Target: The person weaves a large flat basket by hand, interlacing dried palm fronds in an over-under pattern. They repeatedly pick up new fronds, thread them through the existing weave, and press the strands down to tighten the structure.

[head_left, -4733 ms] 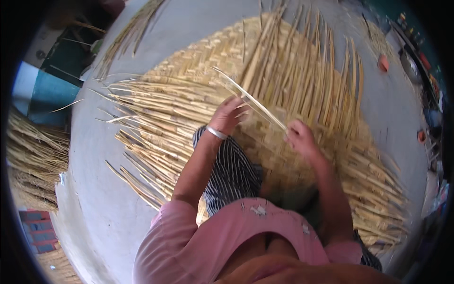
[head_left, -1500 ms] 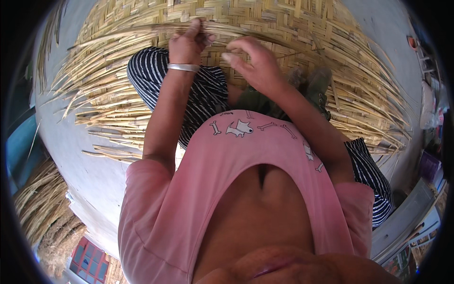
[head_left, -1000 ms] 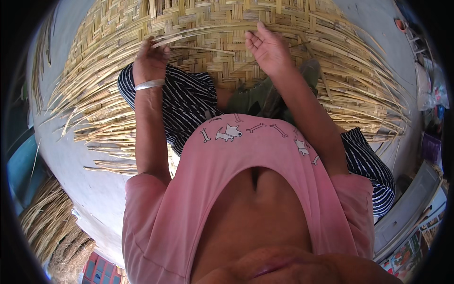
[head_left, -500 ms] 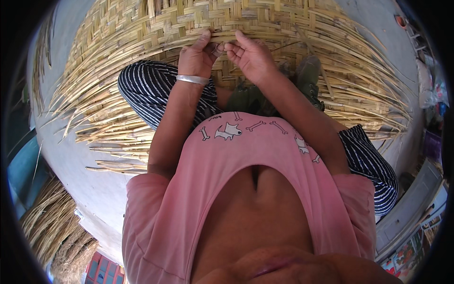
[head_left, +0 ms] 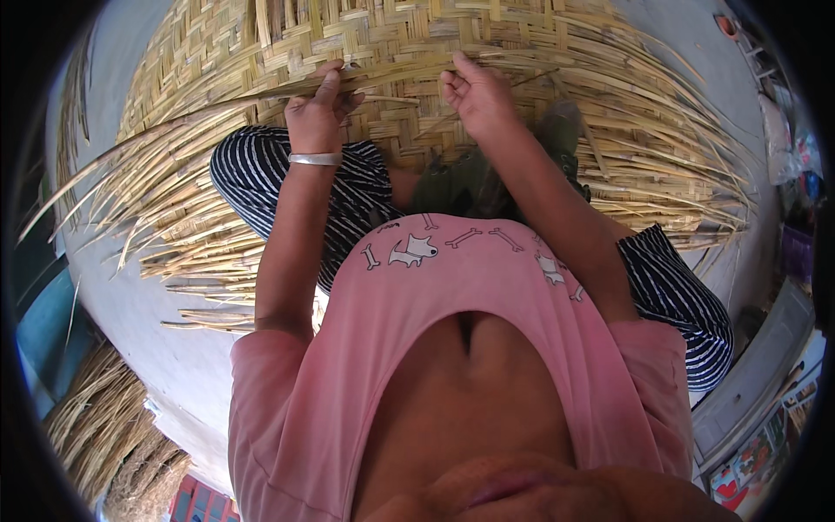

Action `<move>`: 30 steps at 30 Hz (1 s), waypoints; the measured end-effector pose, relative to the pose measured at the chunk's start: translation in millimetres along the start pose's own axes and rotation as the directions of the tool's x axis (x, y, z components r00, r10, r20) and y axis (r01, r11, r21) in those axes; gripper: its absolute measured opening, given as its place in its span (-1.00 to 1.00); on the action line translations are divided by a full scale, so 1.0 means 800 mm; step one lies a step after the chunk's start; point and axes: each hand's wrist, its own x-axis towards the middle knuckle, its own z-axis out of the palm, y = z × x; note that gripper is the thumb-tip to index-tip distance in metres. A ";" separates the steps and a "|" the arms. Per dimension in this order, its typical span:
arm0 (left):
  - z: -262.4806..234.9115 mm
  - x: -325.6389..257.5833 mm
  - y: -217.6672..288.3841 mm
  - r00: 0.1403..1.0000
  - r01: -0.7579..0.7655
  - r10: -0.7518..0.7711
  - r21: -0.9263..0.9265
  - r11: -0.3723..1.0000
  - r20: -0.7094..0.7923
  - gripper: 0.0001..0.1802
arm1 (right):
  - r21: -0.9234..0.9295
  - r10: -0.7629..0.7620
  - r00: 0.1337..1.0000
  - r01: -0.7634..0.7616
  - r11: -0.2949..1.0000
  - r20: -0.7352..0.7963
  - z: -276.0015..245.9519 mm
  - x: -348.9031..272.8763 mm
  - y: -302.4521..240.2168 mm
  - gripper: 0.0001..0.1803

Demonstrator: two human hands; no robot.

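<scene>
A woven mat of flat straw-coloured strips (head_left: 383,43) spreads out in front of me, with long loose strip ends fanning to both sides. My left hand (head_left: 317,113), with a metal bangle on its wrist, is closed on long split strips (head_left: 209,106) that reach far out to the left. My right hand (head_left: 481,96) is raised over the mat's middle, its fingers curled and thumb against the forefinger. Strips run between the two hands, and the right fingertips appear to pinch the edge of one.
My legs in striped trousers (head_left: 261,174) are folded on the mat, with a dark green shoe (head_left: 561,143) between them. A bundle of dry stalks (head_left: 100,418) lies at lower left. At right are a grey panel (head_left: 757,365) and plastic bags (head_left: 807,157).
My left hand has moved left, away from the right hand, and strips now show raised in it. My right hand has shifted slightly right.
</scene>
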 end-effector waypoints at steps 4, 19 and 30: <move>0.016 -0.005 0.014 0.999 -0.043 0.044 0.118 0.992 -0.011 -0.78 | 0.081 0.094 0.995 -0.091 0.993 -0.031 -0.004 0.010 0.020 -0.79; -0.165 0.063 0.107 0.996 -0.080 0.084 0.292 0.953 -0.002 -0.66 | 0.173 0.058 0.992 -0.077 0.982 0.114 -0.041 0.027 -0.013 -0.89; -0.268 0.098 0.150 0.992 -0.034 0.074 0.344 0.938 -0.105 -0.65 | 0.130 -0.035 0.998 0.029 0.991 0.043 -0.056 0.049 -0.064 -0.80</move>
